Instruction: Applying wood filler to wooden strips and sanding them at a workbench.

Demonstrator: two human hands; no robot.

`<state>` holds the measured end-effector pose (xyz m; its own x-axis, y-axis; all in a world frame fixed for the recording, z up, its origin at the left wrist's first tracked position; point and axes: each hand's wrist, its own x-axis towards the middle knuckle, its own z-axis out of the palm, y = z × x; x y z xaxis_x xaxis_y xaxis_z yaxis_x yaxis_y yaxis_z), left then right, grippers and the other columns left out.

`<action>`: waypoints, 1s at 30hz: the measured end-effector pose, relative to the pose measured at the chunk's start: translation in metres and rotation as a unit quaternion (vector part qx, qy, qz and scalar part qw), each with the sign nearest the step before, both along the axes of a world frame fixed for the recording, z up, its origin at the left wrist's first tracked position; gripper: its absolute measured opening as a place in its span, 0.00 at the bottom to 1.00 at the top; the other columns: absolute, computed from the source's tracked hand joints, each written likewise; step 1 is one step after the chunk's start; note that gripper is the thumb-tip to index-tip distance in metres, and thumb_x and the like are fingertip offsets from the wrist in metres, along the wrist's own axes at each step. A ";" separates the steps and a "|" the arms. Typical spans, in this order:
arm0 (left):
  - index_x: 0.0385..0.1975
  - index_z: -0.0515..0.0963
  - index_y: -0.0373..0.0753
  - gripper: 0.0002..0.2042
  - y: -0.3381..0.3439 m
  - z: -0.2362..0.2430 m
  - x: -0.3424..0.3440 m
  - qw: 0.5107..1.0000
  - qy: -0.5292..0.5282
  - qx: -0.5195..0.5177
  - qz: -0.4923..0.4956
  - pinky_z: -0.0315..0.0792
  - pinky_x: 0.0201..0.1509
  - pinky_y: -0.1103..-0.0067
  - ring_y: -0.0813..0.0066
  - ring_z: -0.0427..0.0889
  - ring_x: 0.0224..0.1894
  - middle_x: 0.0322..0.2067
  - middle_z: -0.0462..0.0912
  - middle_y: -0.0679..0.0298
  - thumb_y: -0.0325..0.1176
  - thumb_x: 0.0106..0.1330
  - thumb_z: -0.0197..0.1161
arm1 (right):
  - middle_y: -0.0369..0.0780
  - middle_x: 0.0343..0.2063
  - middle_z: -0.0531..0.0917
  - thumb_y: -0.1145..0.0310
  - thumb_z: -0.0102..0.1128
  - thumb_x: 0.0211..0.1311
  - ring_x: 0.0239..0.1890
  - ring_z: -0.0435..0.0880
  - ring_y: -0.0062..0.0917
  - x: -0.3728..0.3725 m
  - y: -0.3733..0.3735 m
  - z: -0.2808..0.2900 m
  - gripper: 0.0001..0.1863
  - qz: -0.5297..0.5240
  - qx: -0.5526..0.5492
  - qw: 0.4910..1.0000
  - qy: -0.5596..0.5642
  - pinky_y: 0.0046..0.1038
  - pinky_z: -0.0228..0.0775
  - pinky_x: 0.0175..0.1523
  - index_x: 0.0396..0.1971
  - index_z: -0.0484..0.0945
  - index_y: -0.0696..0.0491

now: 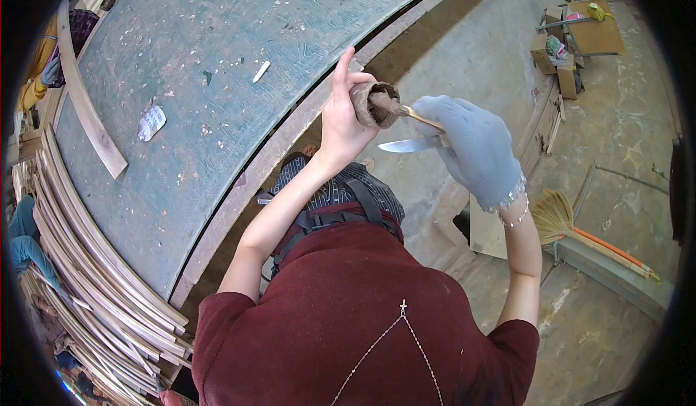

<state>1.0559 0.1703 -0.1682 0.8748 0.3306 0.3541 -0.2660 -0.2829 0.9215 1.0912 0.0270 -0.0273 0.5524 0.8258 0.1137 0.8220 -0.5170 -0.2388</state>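
My bare left hand [342,119] is wrapped around a rough brown cup [365,106] with its mouth tilted to the right. One finger stands up off the cup. My right hand [475,145], in a grey-blue knit glove, is closed on two thin tools. The first is a gold-coloured stick [423,119], whose end dips into brown paste [386,103] at the cup's mouth. The second is a flat metal blade with a rounded tip [406,146], pointing left below the stick and apart from the cup. The gloved fingers hide both tools' grips.
A large blue-green tabletop [217,36] with scattered chips lies ahead and left. On it are a white stick [262,71] and a crumpled label [151,123]. Curved wooden strips [101,246] are stacked at left, near other people. At right are a broom [554,216] and cardboard boxes [544,54].
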 end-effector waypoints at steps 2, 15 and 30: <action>0.62 0.46 0.37 0.49 0.000 -0.001 -0.002 1.000 -0.004 0.002 -0.009 0.70 0.45 0.78 0.70 0.78 0.37 0.35 0.76 0.61 0.25 0.38 0.72 | 0.37 0.26 0.76 0.73 0.56 0.44 0.29 0.78 0.30 0.010 0.006 -0.006 0.15 0.027 -0.051 0.998 -0.027 0.28 0.70 0.28 0.36 0.69 0.49; 0.61 0.50 0.35 0.49 0.006 -0.008 0.001 0.994 -0.093 0.015 0.055 0.73 0.39 0.77 0.68 0.78 0.34 0.32 0.76 0.60 0.23 0.35 0.72 | 0.40 0.24 0.77 0.67 0.51 0.57 0.28 0.79 0.35 -0.004 0.008 -0.035 0.06 -0.145 0.091 0.935 0.310 0.29 0.67 0.28 0.31 0.67 0.52; 0.41 0.67 0.36 0.26 0.109 -0.099 0.060 0.991 0.073 -0.026 -0.108 0.67 0.48 0.77 0.70 0.73 0.44 0.40 0.71 0.60 0.27 0.40 0.71 | 0.42 0.24 0.77 0.65 0.56 0.56 0.27 0.74 0.30 0.074 0.105 -0.120 0.11 -0.105 0.124 0.947 0.278 0.28 0.66 0.31 0.36 0.70 0.52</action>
